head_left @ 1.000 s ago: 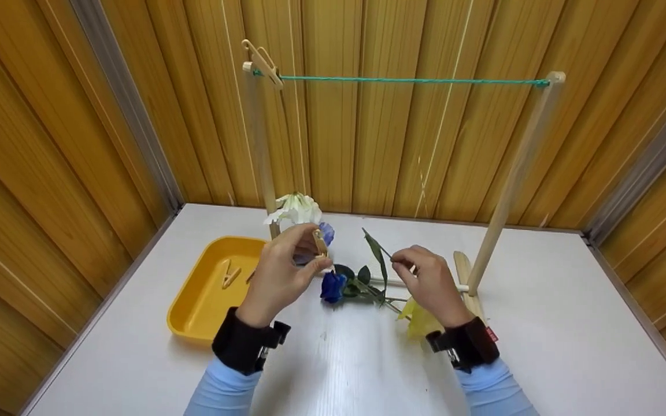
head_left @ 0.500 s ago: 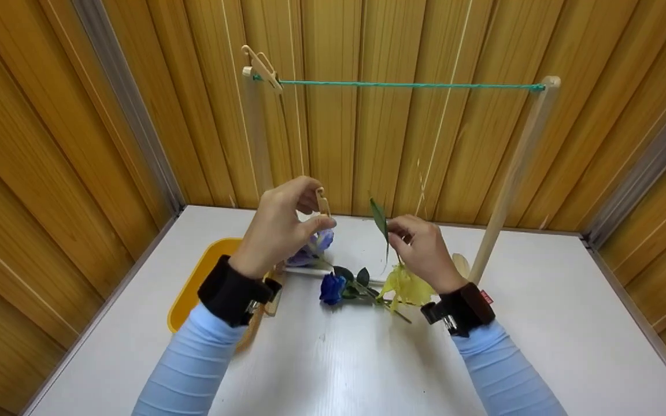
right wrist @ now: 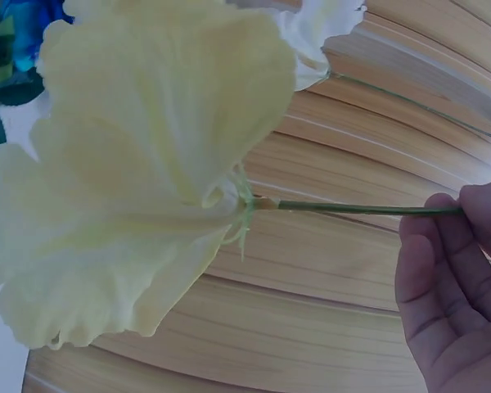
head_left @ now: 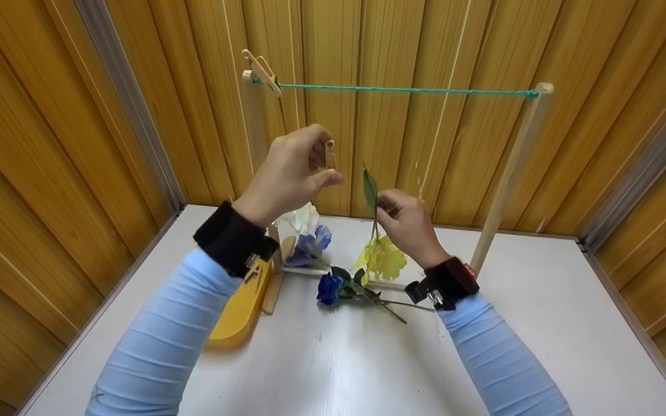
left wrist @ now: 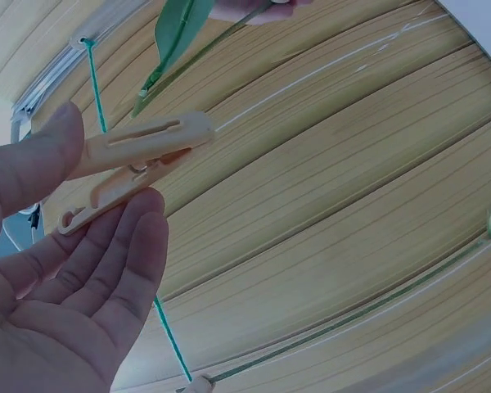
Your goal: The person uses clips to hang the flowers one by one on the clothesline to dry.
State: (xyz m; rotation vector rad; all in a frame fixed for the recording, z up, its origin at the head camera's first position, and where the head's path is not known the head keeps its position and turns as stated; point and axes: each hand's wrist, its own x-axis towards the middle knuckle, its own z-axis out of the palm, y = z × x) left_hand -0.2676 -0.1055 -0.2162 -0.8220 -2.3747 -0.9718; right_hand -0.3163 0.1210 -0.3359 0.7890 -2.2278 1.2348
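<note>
My left hand [head_left: 289, 170] pinches a wooden clothespin [left wrist: 147, 147] between thumb and fingers, raised below the green cord [head_left: 402, 89]. In the left wrist view its two legs are squeezed toward each other at the handle end. To the right, my right hand [head_left: 407, 222] grips the stem of a yellow flower [head_left: 385, 258] that hangs bloom down, a green leaf [head_left: 370, 190] standing above the fingers. Another clothespin [head_left: 262, 72] is clipped at the cord's left end; from it a white flower [head_left: 303, 219] hangs upside down, partly behind my left forearm.
Wooden posts [head_left: 506, 179] hold the cord at both ends. A blue rose [head_left: 329, 289] and a purple flower [head_left: 311, 245] lie on the white table around the frame's low crossbar. The yellow tray [head_left: 235, 329] with clothespins is partly covered by my left arm.
Both hands have risen toward the cord, the left one higher with its clothespin. The yellow flower has lifted off the table area and swung to hang below my right hand.
</note>
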